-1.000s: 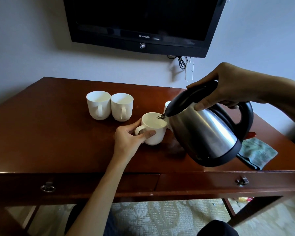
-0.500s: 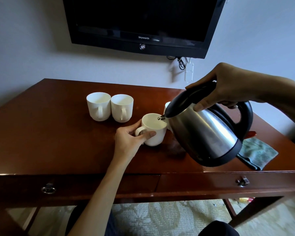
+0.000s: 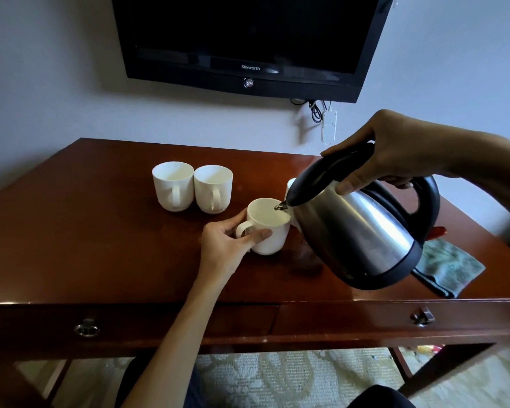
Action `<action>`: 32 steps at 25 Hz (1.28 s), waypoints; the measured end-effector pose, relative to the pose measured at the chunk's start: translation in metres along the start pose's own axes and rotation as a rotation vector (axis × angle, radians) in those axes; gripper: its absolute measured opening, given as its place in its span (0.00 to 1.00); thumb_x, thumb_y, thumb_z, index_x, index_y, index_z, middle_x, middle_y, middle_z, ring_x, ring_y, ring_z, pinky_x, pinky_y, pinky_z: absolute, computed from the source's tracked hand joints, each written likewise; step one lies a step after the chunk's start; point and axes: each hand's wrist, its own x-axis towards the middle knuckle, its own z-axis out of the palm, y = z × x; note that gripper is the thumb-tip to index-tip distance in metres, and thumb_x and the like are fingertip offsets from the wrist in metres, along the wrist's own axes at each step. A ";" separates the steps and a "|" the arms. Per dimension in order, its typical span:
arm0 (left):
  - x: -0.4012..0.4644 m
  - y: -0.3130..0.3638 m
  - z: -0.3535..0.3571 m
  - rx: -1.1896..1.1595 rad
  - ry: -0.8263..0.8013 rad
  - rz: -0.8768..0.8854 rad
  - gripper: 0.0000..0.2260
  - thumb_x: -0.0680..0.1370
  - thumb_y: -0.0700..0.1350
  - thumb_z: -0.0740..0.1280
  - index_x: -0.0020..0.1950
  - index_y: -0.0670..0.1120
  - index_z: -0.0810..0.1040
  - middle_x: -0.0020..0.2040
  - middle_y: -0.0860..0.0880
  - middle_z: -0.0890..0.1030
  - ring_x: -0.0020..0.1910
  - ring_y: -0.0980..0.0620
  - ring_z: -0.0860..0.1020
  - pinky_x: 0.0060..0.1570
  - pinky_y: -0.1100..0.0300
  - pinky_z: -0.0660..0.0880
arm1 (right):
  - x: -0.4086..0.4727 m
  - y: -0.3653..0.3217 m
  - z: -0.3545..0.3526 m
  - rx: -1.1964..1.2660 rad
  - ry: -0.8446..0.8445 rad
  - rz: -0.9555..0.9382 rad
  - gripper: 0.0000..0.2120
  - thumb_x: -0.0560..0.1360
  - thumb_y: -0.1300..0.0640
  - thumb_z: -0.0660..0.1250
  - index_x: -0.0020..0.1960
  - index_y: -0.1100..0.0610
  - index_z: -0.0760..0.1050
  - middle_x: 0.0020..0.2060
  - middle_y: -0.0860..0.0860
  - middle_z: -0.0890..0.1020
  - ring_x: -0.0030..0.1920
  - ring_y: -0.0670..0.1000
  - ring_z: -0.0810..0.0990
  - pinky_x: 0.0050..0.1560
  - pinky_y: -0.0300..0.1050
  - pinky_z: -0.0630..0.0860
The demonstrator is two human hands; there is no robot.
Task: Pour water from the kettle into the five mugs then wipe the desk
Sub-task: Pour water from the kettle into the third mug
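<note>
Steel kettle with black lid, base and loop handle (image 3: 362,231) hangs tilted over the dark red wooden desk (image 3: 86,245), spout down-left over the mouth of a white ceramic mug (image 3: 270,228). Right hand (image 3: 395,154) grips kettle handle from above, fingers curled round it, thumb lying along the lid edge. Left hand (image 3: 227,245) holds the white ceramic mug by its handle side: thumb pressed on the near wall, fingers curled behind the handle. Mug stands on desk, centre, just left of kettle body.

Two more white mugs (image 3: 193,187) stand touching side by side further back-left, well apart from both hands. Sliver of another white mug (image 3: 290,184) shows behind the kettle lid. Folded grey-green cloth (image 3: 451,269) lies on desk right edge, partly under the kettle's outline.

Versus half a second ago: near identical. Kettle tilt, spout position, both grips unchanged; camera view barely shifted.

Hard to tell: no water stream visible at spout, water level in mug unclear. Fifth mug not visible. Red object (image 3: 437,231) pokes out behind kettle base, mostly hidden, can't identify. Right forearm cut off at frame edge. Black wall-mounted TV (image 3: 248,39) is cropped at top.
</note>
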 end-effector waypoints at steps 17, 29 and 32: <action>0.001 -0.002 0.000 0.027 -0.001 0.005 0.32 0.63 0.52 0.81 0.65 0.42 0.82 0.55 0.51 0.87 0.55 0.58 0.84 0.56 0.52 0.83 | 0.002 -0.002 -0.003 -0.062 -0.007 -0.031 0.28 0.64 0.56 0.81 0.63 0.51 0.82 0.17 0.49 0.69 0.18 0.47 0.64 0.22 0.38 0.67; 0.001 -0.002 0.000 0.006 -0.006 -0.014 0.33 0.63 0.52 0.81 0.66 0.42 0.82 0.55 0.51 0.87 0.55 0.57 0.84 0.57 0.49 0.83 | 0.006 -0.004 -0.005 -0.090 -0.010 -0.027 0.29 0.63 0.54 0.82 0.63 0.50 0.82 0.18 0.51 0.70 0.19 0.48 0.65 0.22 0.39 0.68; 0.000 -0.002 -0.001 0.003 -0.005 -0.017 0.33 0.63 0.52 0.81 0.65 0.42 0.82 0.55 0.51 0.87 0.56 0.57 0.84 0.57 0.48 0.82 | 0.007 -0.005 -0.005 -0.095 -0.017 -0.028 0.29 0.62 0.53 0.82 0.63 0.49 0.82 0.19 0.51 0.71 0.19 0.49 0.65 0.22 0.40 0.68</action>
